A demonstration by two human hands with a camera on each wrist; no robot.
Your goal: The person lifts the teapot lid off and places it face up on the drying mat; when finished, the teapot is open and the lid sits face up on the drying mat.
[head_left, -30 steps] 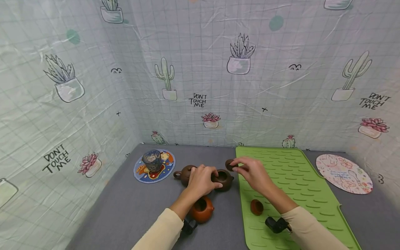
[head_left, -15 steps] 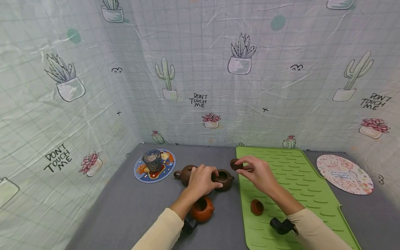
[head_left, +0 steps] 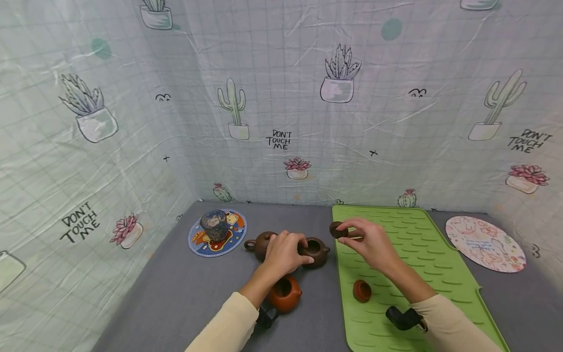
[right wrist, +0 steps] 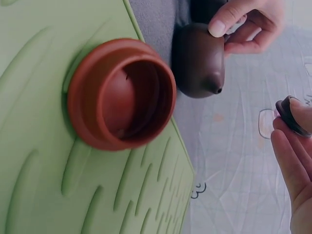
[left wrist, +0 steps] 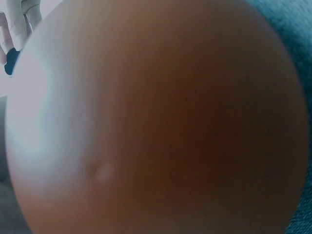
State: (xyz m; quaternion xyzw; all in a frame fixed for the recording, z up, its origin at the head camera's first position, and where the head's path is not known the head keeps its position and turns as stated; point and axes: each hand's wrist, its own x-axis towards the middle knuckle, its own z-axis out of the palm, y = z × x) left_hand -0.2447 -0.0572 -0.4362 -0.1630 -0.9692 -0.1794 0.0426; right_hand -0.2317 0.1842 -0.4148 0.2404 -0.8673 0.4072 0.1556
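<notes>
The dark brown lid [head_left: 336, 231] is hanging tilted in the air above the left edge of the green mat [head_left: 426, 244], and the right hand [head_left: 369, 240] is pinching it between thumb and fingers. The left hand [head_left: 286, 254] is gripping the uncovered brown teapot [head_left: 317, 257], its thumb pressing on the pot's side in the right wrist view and its other fingers curling. That teapot is standing upright on the grey tabletop [head_left: 176, 303], just left of the mat, its spout pointing right and its round mouth showing. A second brown teapot [head_left: 261, 246] is standing beyond the left hand, which is partly hiding it; whether the two pots are touching is impossible to tell. Nearer the person, an orange-brown teapot [head_left: 287, 301] is sitting beside the left wrist, its mouth showing, and a blurred reddish-brown curve is filling most of the left wrist view. An orange-brown lid [head_left: 362, 291] is lying on the mat, its hollow underside showing. Farther left, a patterned glass [head_left: 214, 226] is standing on a round blue coaster [head_left: 238, 227], while a pink-patterned oval mat [head_left: 486, 244] is lying right of the green one.
</notes>
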